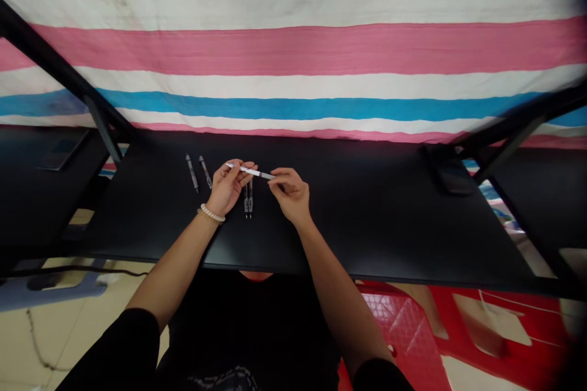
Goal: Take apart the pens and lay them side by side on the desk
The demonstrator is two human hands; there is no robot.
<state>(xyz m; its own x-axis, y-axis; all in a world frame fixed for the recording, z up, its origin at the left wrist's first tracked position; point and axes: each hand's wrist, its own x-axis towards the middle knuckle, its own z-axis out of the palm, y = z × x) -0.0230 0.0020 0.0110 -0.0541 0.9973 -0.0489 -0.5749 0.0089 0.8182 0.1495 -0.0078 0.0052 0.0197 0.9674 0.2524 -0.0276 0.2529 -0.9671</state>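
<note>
A white pen with a grey end is held level above the black table. My left hand has its thumb and fingers closed on the white part, and my right hand pinches the grey end. Below and between the hands, two dark pens lie side by side, their upper parts hidden. To the left of my left hand lie another dark pen and one more pen, partly covered by that hand.
A dark flat object lies at the table's right rear, near a black metal frame. Another dark flat object is on the left-hand table. A striped sheet hangs behind. A red stool stands below the front edge.
</note>
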